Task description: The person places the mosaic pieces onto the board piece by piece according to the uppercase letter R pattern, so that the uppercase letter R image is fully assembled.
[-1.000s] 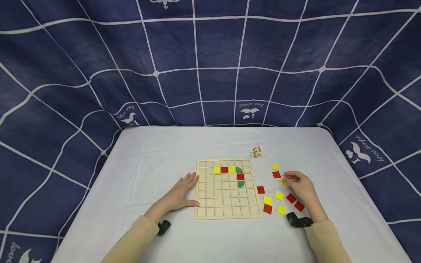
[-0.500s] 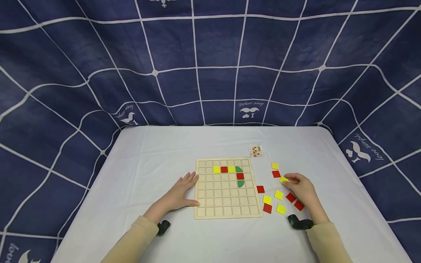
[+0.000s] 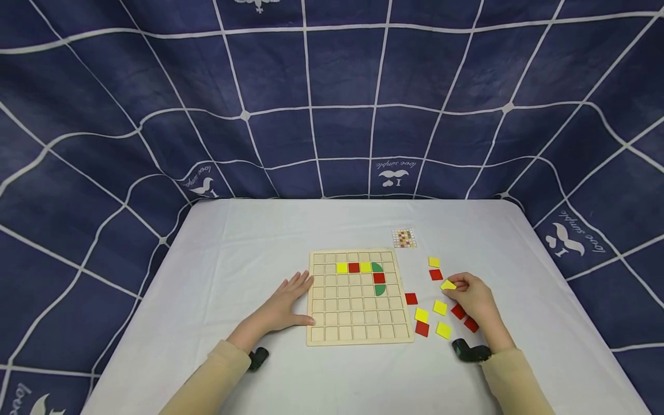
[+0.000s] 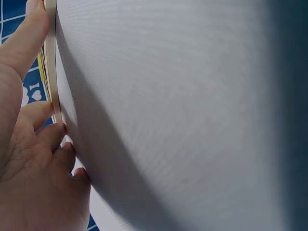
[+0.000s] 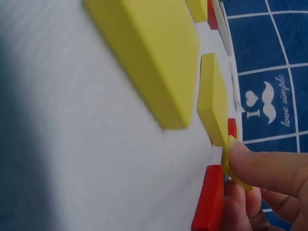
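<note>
My right hand (image 3: 473,295) pinches a yellow square tile (image 3: 448,285) between thumb and fingers, right of the board. In the right wrist view that tile (image 5: 229,161) shows edge-on under the thumb. My left hand (image 3: 282,305) lies with fingers spread at the left edge of a wooden grid board (image 3: 358,318), thumb and fingertips on its rim. The left wrist view shows the fingers (image 4: 43,137) along the board's edge (image 4: 52,62). In the board's upper part sit yellow tiles (image 3: 342,268), red tiles (image 3: 379,278) and two green rounded pieces (image 3: 380,290).
Loose yellow tiles (image 3: 440,308) and red tiles (image 3: 422,329) lie scattered between the board and my right hand. A small printed pattern card (image 3: 404,238) lies beyond the board's far right corner. A dark blue curtain (image 3: 342,138) surrounds the white table (image 3: 259,230).
My right hand has picked up the yellow tile and now shows it tilted at the fingertips, the hand nearly in the same place. My left hand stays put.
</note>
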`<control>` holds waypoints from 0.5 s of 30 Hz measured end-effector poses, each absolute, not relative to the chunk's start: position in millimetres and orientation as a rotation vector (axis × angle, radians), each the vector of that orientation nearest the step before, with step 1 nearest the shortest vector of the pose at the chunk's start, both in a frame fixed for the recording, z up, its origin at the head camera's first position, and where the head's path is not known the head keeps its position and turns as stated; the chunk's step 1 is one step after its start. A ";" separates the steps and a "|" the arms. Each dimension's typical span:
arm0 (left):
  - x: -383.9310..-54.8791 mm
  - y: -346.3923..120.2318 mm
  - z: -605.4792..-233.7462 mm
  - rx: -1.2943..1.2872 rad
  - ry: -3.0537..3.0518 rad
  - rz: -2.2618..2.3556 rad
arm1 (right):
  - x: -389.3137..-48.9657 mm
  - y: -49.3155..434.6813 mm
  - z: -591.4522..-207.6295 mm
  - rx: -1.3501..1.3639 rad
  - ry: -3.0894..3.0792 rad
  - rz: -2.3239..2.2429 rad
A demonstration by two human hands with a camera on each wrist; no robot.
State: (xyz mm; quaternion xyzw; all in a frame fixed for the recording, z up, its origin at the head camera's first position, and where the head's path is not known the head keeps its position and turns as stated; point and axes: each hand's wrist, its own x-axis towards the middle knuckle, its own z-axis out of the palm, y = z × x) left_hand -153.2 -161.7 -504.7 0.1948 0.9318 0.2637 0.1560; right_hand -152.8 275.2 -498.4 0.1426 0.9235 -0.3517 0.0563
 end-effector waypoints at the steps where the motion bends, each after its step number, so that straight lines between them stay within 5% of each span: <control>1: -153.4 -161.6 -504.9 0.555 2.668 0.751 | -152.4 274.8 -497.7 0.429 2.797 -1.080; 15: -153.6 -161.9 -504.4 0.547 2.657 0.751 | -161.2 219.0 -480.2 0.221 2.642 -1.416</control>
